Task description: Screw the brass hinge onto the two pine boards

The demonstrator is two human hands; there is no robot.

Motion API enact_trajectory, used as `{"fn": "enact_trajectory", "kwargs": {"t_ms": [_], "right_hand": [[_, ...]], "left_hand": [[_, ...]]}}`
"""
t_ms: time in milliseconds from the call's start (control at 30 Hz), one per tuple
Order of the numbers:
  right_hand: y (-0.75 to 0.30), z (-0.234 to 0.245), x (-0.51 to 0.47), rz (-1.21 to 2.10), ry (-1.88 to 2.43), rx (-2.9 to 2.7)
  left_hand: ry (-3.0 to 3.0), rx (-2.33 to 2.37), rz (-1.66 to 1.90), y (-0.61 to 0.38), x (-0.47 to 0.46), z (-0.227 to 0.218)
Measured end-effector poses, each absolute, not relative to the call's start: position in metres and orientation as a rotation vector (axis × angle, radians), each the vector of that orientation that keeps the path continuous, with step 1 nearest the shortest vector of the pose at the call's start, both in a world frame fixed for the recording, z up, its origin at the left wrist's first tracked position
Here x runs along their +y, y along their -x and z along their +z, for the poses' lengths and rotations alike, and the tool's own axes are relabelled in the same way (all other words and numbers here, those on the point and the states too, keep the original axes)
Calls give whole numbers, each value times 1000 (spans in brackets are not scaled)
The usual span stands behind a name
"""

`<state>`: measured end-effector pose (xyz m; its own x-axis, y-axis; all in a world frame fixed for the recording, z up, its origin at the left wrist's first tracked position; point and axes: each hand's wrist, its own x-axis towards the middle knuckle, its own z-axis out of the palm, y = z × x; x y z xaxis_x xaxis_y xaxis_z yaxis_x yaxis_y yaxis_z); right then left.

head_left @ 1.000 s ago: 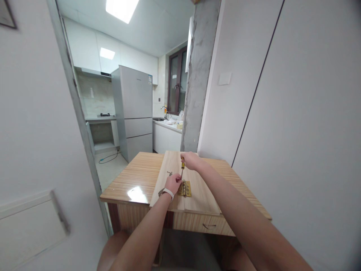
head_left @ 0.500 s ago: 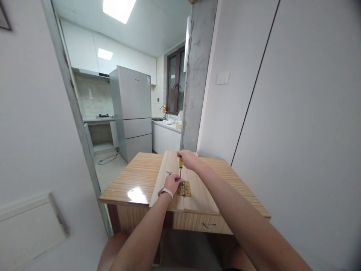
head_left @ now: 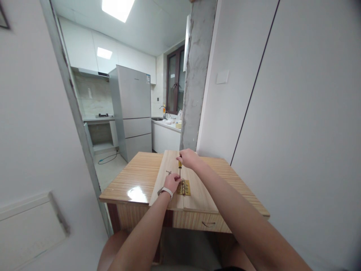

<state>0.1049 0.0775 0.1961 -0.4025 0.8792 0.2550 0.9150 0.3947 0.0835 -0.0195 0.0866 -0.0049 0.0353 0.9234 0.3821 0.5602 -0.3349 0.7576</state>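
My right hand (head_left: 189, 158) grips the yellow handle of a screwdriver (head_left: 179, 165) from above, its shaft pointing straight down. My left hand (head_left: 172, 181), with a white-banded watch on the wrist, pinches at the screwdriver's lower end; its fingers hide the tip and whatever small thing may be between them. Just beside those fingertips a brass hinge (head_left: 185, 188) lies across the seam of two pale wooden boards (head_left: 199, 195). A few loose screws (head_left: 168, 172) rest on the left board, beyond my left hand.
The boards lie on a striped wooden table (head_left: 126, 177) with a drawer handle (head_left: 208, 224) at the front. A grey pillar (head_left: 197, 82) and white wall stand behind and to the right. A fridge (head_left: 135, 98) stands in the kitchen beyond.
My right hand has turned slightly on the screwdriver's handle, and its fingers cover more of it. My left hand stays in nearly the same place.
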Motion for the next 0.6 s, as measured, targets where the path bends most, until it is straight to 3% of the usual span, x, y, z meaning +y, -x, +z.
{"fn": "enact_trajectory", "kwargs": {"t_ms": [267,600], "right_hand": [[-112,190,83,-291,1412,-2532],[-108,194,79,-300,1486,-2552]], "left_hand": [[-1908,1503,1213,20,86,-5],[-1911,1500,1210,20,86,-5]]}}
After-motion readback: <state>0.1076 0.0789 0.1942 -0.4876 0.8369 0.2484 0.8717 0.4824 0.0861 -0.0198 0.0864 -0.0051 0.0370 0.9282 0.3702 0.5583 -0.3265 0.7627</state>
